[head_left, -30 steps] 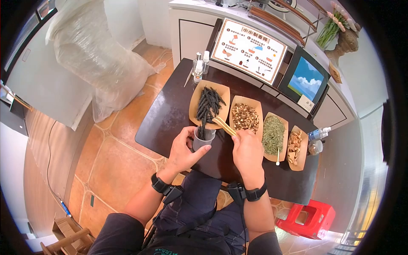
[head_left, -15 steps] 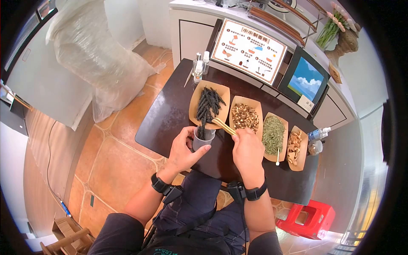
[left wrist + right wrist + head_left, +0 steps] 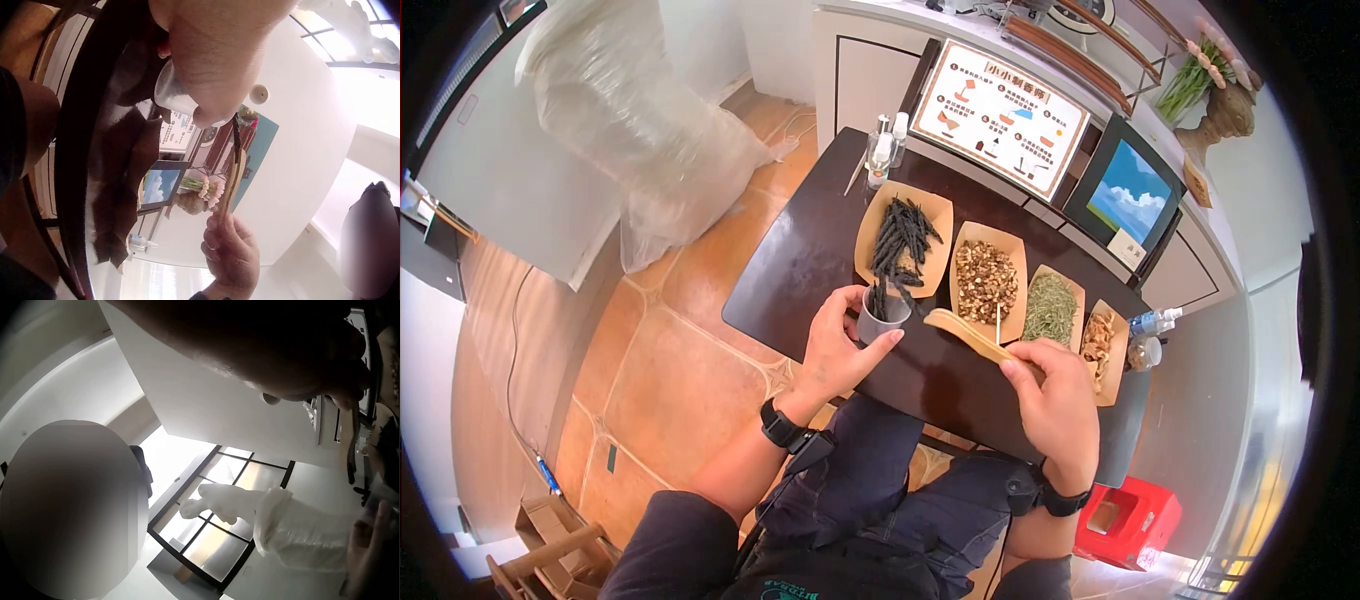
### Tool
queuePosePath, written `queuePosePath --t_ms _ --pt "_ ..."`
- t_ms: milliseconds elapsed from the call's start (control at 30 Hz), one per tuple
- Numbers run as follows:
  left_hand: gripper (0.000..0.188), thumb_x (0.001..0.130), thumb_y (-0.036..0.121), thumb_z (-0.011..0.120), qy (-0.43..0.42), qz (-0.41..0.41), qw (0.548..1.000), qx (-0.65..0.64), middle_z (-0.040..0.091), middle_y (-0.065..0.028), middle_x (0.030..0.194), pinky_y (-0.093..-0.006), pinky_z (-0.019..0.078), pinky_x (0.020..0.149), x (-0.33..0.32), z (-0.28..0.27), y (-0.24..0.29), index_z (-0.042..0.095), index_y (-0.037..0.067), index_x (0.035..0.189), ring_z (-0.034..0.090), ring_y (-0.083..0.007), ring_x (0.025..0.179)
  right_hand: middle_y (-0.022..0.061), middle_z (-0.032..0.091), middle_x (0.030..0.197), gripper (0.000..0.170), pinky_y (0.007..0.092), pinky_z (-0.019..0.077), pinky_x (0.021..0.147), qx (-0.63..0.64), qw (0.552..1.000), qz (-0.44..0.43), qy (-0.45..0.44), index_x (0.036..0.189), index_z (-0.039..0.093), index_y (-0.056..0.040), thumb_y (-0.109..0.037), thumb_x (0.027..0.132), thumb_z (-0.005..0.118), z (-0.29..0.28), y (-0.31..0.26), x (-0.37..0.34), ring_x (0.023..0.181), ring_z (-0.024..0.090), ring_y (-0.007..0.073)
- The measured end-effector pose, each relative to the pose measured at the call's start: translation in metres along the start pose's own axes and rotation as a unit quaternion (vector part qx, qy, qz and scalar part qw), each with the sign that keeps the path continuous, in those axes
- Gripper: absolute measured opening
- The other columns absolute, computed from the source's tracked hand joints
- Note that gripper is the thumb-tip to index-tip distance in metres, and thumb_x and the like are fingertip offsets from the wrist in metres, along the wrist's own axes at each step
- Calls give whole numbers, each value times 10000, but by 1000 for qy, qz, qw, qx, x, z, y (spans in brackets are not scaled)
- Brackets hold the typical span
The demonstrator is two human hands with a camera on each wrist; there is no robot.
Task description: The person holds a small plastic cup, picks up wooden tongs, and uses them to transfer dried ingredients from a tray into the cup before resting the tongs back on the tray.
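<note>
My left hand (image 3: 837,335) holds a small grey translucent cup (image 3: 870,326) near the table's front edge, thumb along its near side. Dark twisted pieces (image 3: 878,298) stick up from the cup. My right hand (image 3: 1058,395) pinches flat wooden tongs (image 3: 968,335), their tips pointing left toward the cup. In the left wrist view one dark twisted strip (image 3: 237,130) extends from the tongs' tips. Just behind the cup lies a paper tray (image 3: 867,238) heaped with more dark pieces (image 3: 903,232). Beside it stands a tray of chopped brown bits (image 3: 985,278) with a thin white stick (image 3: 999,322).
Farther right are trays of green dried herb (image 3: 1050,308) and pale dried slices (image 3: 1097,340), the latter partly behind my right hand. Small bottles (image 3: 882,155) stand at the back left, others (image 3: 1152,322) at the right edge. A printed sign (image 3: 1000,118) leans behind; a red stool (image 3: 1135,520) stands below right.
My right hand has moved right and toward my body with the tongs, and its grip has turned. A stick in the brown bits has come into view. My left hand keeps the cup.
</note>
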State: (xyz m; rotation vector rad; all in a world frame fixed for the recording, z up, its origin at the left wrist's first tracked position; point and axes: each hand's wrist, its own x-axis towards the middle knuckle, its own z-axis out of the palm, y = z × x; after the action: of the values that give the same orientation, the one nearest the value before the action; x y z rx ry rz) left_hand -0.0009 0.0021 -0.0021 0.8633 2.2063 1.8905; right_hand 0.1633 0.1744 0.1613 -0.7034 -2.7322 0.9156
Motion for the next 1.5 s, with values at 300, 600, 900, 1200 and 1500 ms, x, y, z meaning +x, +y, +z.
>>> queuePosePath --t_ms 300,600,900,1200,1500 --pt "557 756 183 865 -37 7 998 45 645 -55 1016 -256 479 687 -1 -3 -3 574 15 1200 609 -133 853 211 686 882 172 469 508 759 -93 995 -44 -21 920 720 11 -151 888 669 1 3 9 851 658 395" --pt "563 758 216 868 -55 7 998 43 646 -53 995 -250 472 688 -1 -4 -1 581 17 1200 598 -127 839 183 667 845 164 480 501 732 -86 992 -68 63 933 709 -7 -157 918 644 20 -10 20 821 645 400" --pt "547 778 211 849 -49 -8 999 14 651 -55 1005 -249 467 683 -2 -5 0 566 15 1203 590 -117 827 169 656 912 142 469 521 752 -108 980 -50 157 949 680 -25 -162 923 650 47 10 38 852 661 384" --pt "535 790 191 836 -45 -10 999 13 659 -57 1006 -247 461 670 -1 -5 0 552 9 1205 581 -110 792 193 651 914 168 480 538 742 -161 978 -15 129 874 666 9 -157 897 674 95 28 74 853 674 387" --pt "536 787 187 835 -47 -2 999 9 659 -60 1004 -248 462 669 0 -6 1 551 7 1204 575 -108 786 193 667 908 172 488 528 759 -134 984 6 118 883 676 11 -156 915 653 104 29 85 857 672 391"
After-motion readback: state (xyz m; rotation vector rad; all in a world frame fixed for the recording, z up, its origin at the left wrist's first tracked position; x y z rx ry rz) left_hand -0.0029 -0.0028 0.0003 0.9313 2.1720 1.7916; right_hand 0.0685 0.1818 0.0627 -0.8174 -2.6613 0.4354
